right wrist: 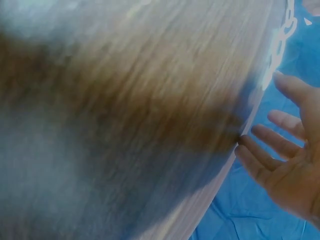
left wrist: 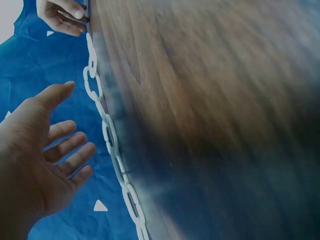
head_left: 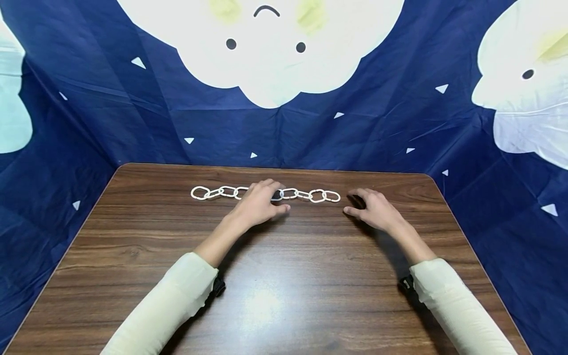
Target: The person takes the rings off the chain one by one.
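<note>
A chain of white oval links [head_left: 303, 195] lies stretched from left to right across the far part of the brown wooden table. My left hand [head_left: 259, 203] hovers over the chain's middle and hides a few links in the head view. In the left wrist view, that left hand [left wrist: 42, 155] has its fingers loosely extended, apart from the chain [left wrist: 93, 75]. Just beyond the chain's right end is my right hand [head_left: 376, 211], thumb and fingers spread and holding nothing. The right wrist view shows the right hand [right wrist: 295, 155] with relaxed fingers near the chain's end [right wrist: 267, 80].
The wooden table [head_left: 310, 276] has rounded far corners. Dark blue cloth [head_left: 284, 133] with white clouds and small white triangles hangs behind it and along both sides. Pale sleeves [head_left: 164, 301] cover both forearms, with a black band [head_left: 217, 287] beneath the left one.
</note>
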A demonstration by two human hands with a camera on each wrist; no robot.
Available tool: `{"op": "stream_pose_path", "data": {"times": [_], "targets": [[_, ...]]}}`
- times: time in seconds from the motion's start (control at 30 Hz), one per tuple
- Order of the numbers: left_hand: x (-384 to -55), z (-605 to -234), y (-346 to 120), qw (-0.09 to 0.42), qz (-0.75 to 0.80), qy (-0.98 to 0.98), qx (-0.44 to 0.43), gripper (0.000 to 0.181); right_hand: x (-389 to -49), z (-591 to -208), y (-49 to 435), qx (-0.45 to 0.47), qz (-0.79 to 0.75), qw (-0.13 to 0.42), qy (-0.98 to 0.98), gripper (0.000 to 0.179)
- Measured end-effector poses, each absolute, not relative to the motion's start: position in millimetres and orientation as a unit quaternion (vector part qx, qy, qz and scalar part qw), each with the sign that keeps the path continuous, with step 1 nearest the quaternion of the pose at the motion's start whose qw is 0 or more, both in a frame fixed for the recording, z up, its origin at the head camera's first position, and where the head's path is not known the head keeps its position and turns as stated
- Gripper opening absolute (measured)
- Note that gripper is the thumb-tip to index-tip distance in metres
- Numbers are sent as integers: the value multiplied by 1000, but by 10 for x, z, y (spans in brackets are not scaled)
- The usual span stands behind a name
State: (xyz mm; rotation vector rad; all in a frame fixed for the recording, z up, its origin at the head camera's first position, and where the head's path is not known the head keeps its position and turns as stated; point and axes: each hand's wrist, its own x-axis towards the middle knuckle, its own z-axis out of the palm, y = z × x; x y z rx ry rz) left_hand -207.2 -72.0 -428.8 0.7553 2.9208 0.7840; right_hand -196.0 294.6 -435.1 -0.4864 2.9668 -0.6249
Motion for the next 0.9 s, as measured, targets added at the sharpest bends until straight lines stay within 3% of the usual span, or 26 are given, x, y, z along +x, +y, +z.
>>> {"op": "stream_pose_path", "data": {"times": [0.67,0.9], "targets": [[-2084,-4329,-437,26,270,925,265,59,-1985,-4336,2868,-170,-195,45,965,55],[-2281,-4682,-348,6,271,921,279,62,-1988,-4340,2839,-178,-202,38,962,53]]}}
